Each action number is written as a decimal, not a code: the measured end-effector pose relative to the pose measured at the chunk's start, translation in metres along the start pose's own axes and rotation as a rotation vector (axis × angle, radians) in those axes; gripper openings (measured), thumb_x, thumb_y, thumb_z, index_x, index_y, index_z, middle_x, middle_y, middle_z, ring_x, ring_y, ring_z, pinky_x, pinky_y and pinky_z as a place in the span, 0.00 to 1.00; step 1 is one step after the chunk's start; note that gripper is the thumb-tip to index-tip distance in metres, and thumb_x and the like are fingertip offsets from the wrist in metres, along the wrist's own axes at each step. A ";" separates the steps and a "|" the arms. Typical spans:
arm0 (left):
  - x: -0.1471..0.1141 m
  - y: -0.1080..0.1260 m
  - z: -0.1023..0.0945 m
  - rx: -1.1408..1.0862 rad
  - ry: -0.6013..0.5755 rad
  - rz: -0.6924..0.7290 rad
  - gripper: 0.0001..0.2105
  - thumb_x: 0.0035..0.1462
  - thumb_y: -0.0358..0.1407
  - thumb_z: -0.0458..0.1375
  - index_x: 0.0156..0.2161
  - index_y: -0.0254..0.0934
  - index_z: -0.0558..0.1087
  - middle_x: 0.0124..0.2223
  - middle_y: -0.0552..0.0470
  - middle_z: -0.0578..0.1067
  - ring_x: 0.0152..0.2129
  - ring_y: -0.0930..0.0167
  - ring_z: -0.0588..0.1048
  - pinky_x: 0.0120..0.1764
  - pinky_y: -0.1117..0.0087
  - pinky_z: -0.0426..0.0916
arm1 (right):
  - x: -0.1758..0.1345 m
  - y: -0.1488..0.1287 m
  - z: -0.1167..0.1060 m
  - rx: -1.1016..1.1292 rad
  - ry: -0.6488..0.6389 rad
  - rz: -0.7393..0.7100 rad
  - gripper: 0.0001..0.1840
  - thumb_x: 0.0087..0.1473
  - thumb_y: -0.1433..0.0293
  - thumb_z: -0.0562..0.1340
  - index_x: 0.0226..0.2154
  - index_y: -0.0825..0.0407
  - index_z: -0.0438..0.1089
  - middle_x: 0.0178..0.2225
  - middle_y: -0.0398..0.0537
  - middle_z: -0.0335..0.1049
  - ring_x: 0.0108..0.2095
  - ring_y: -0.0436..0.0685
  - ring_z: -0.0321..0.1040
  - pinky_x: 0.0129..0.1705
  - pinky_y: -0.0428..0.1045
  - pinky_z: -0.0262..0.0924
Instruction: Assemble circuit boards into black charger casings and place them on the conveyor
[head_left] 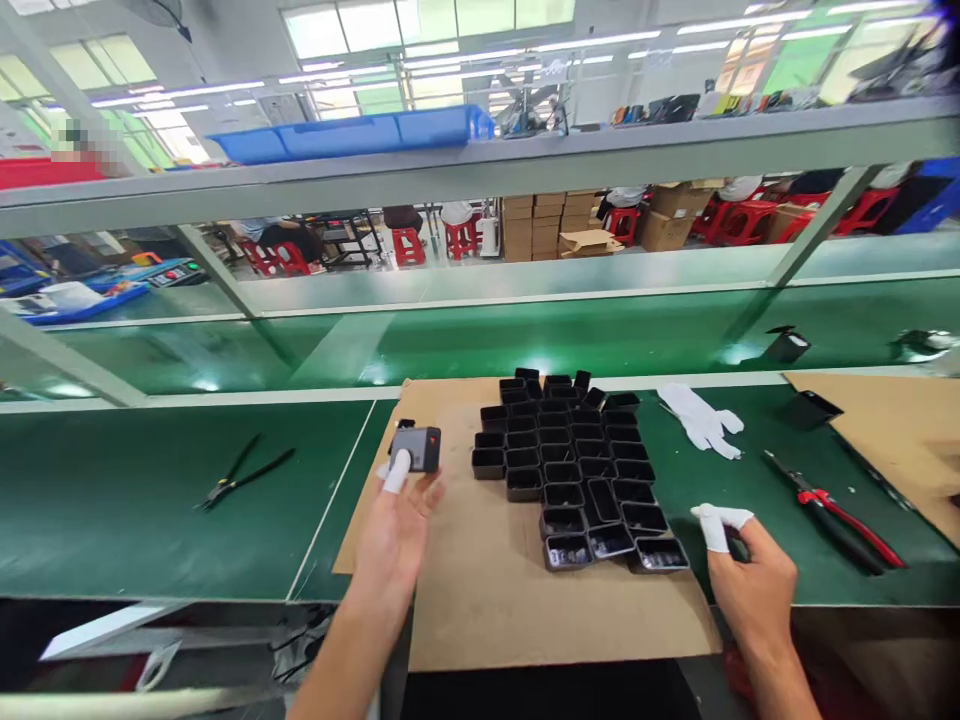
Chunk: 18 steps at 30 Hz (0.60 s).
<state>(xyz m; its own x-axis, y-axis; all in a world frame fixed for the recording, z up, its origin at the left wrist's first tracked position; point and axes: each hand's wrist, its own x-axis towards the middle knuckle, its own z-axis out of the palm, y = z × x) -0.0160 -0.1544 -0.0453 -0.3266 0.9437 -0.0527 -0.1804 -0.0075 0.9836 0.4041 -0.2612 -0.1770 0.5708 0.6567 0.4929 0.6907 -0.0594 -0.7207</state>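
My left hand (397, 525), a white finger cot on its thumb, grips a small grey and black box-shaped device (416, 449) above the left part of a cardboard sheet (480, 610). Right of it, many open black plastic cases (559, 452) stand packed together on the cardboard; the nearest ones have small shiny bits inside. My right hand (750, 580) is beside the cardboard's right edge, with white cots on thumb and forefinger. Those two fingertips are pinched together; whatever may be between them is too small to make out.
Black-handled pliers (244, 477) lie on the green bench at left. Red-and-black pliers (836, 520) and a white glove (703, 420) lie at right, near another cardboard sheet (900, 430). A shelf beam (480, 180) carrying a blue tray (360, 135) crosses above a green conveyor (480, 335).
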 end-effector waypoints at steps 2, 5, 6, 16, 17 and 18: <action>0.058 -0.013 0.011 0.145 0.000 0.130 0.20 0.62 0.49 0.65 0.54 0.42 0.72 0.57 0.43 0.82 0.42 0.63 0.85 0.41 0.62 0.83 | 0.002 -0.004 0.001 -0.019 -0.001 -0.025 0.33 0.63 0.39 0.62 0.34 0.52 0.80 0.36 0.54 0.83 0.36 0.62 0.78 0.42 0.54 0.69; 0.147 -0.017 0.041 0.344 -0.042 0.255 0.19 0.54 0.42 0.70 0.49 0.39 0.75 0.47 0.45 0.82 0.41 0.62 0.82 0.49 0.58 0.78 | 0.005 -0.010 0.002 -0.043 0.007 -0.038 0.33 0.64 0.38 0.62 0.33 0.51 0.80 0.33 0.51 0.82 0.33 0.61 0.78 0.38 0.53 0.70; 0.173 -0.017 0.053 0.421 -0.066 0.282 0.17 0.53 0.40 0.71 0.46 0.39 0.76 0.44 0.46 0.82 0.39 0.62 0.81 0.51 0.57 0.77 | 0.006 -0.012 0.003 -0.044 0.001 -0.042 0.33 0.64 0.39 0.62 0.33 0.51 0.80 0.33 0.51 0.82 0.32 0.60 0.78 0.37 0.52 0.70; 0.271 -0.040 0.097 0.775 -0.076 0.409 0.13 0.65 0.43 0.67 0.46 0.36 0.75 0.50 0.47 0.76 0.46 0.62 0.76 0.55 0.53 0.71 | 0.007 0.000 0.011 -0.013 -0.036 -0.068 0.24 0.63 0.46 0.66 0.33 0.49 0.81 0.34 0.48 0.82 0.30 0.58 0.79 0.34 0.48 0.76; 0.271 -0.039 0.095 0.776 -0.043 0.416 0.14 0.63 0.42 0.68 0.47 0.37 0.74 0.51 0.47 0.76 0.45 0.63 0.75 0.54 0.54 0.71 | 0.007 0.001 0.012 -0.010 -0.036 -0.063 0.23 0.63 0.47 0.66 0.34 0.49 0.81 0.35 0.49 0.82 0.31 0.59 0.80 0.35 0.48 0.76; 0.270 -0.037 0.092 0.769 -0.003 0.426 0.16 0.61 0.42 0.69 0.49 0.37 0.73 0.52 0.47 0.75 0.43 0.63 0.75 0.53 0.55 0.71 | 0.006 0.002 0.012 -0.007 -0.038 -0.055 0.23 0.64 0.47 0.66 0.35 0.49 0.81 0.36 0.49 0.83 0.32 0.59 0.80 0.35 0.48 0.76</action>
<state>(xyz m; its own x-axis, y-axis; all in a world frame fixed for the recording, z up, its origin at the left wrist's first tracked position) -0.0116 0.1310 -0.0804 -0.2207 0.9124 0.3448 0.6319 -0.1355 0.7631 0.4038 -0.2479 -0.1814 0.5149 0.6874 0.5122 0.7236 -0.0281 -0.6896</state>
